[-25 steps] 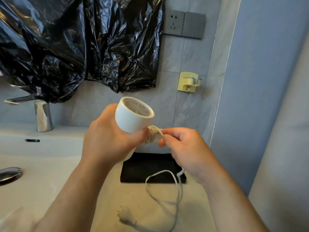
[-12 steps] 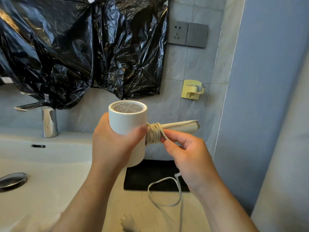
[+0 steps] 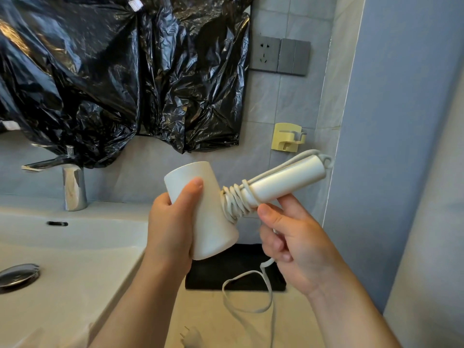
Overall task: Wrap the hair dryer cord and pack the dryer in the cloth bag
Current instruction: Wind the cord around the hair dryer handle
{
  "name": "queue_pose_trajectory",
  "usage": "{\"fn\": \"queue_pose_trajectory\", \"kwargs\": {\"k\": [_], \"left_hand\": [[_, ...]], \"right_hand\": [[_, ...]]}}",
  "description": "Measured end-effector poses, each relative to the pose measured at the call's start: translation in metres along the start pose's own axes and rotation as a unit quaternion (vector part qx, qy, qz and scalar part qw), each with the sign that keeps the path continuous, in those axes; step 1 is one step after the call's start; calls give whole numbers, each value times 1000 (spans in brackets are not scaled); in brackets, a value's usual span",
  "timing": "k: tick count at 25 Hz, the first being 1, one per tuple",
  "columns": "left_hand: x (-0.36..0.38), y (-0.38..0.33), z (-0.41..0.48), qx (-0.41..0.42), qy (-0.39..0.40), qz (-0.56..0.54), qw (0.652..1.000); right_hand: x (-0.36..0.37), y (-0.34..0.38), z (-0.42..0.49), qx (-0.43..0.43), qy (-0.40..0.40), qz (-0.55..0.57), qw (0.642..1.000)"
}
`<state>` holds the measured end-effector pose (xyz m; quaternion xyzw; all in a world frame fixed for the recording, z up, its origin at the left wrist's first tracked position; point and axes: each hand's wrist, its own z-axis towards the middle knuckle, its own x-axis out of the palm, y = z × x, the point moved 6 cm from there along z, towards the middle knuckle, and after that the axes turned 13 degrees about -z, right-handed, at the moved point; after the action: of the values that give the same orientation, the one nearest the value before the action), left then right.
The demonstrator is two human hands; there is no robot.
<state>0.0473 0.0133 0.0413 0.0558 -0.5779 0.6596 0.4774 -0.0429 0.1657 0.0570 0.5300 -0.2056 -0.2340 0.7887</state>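
A white hair dryer (image 3: 213, 217) is held up over the counter, its handle (image 3: 286, 179) pointing up and to the right. My left hand (image 3: 170, 229) grips the dryer's barrel. Several turns of the white cord (image 3: 234, 199) sit around the handle's base, and one strand runs along the handle to its end. My right hand (image 3: 293, 239) is just under the handle and pinches the cord, which drops from it in a loose loop (image 3: 251, 292) to the plug (image 3: 192, 337) on the counter. A black cloth bag (image 3: 236, 275) lies flat on the counter below the dryer.
A white basin (image 3: 62, 247) with a chrome drain (image 3: 18, 273) and tap (image 3: 72, 184) fills the left. Black plastic sheeting (image 3: 113, 71) covers the wall above it. A wall socket (image 3: 266, 54), a yellow wall hook (image 3: 287, 136) and a blue wall (image 3: 401, 121) are at the right.
My left hand tilted the dryer so the handle swung up and right and the grille turned away. My right hand dropped below the handle with the cord. The view moved closer.
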Motion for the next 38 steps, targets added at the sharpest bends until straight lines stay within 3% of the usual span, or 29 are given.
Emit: {"fn": "queue_pose_trajectory", "kwargs": {"k": [4, 8, 16, 19, 22, 25, 30, 33, 38], "left_hand": [[4, -9, -8, 73, -67, 168, 981], [10, -15, -13, 121, -49, 248, 960], [13, -22, -14, 58, -50, 360, 930], [7, -12, -7, 29, -32, 331, 943], [2, 2, -5, 1, -17, 220, 975], [2, 18, -9, -113, 13, 84, 990], [0, 13, -8, -167, 88, 128, 974], [1, 16, -12, -218, 110, 168, 955], [6, 22, -23, -279, 136, 143, 940]], "right_hand": [[-8, -13, 5, 23, 2, 34, 999], [0, -22, 5, 41, 20, 25, 999], [-5, -33, 6, 69, 37, -61, 995], [-5, -32, 7, 60, 41, -85, 994], [-5, -22, 4, 36, 62, -123, 990], [1, -11, 0, -17, 118, -157, 980], [0, -4, -13, -73, 221, -227, 946], [-4, 3, -11, -92, 177, -293, 935], [-17, 10, -5, -105, 84, -315, 940]]}}
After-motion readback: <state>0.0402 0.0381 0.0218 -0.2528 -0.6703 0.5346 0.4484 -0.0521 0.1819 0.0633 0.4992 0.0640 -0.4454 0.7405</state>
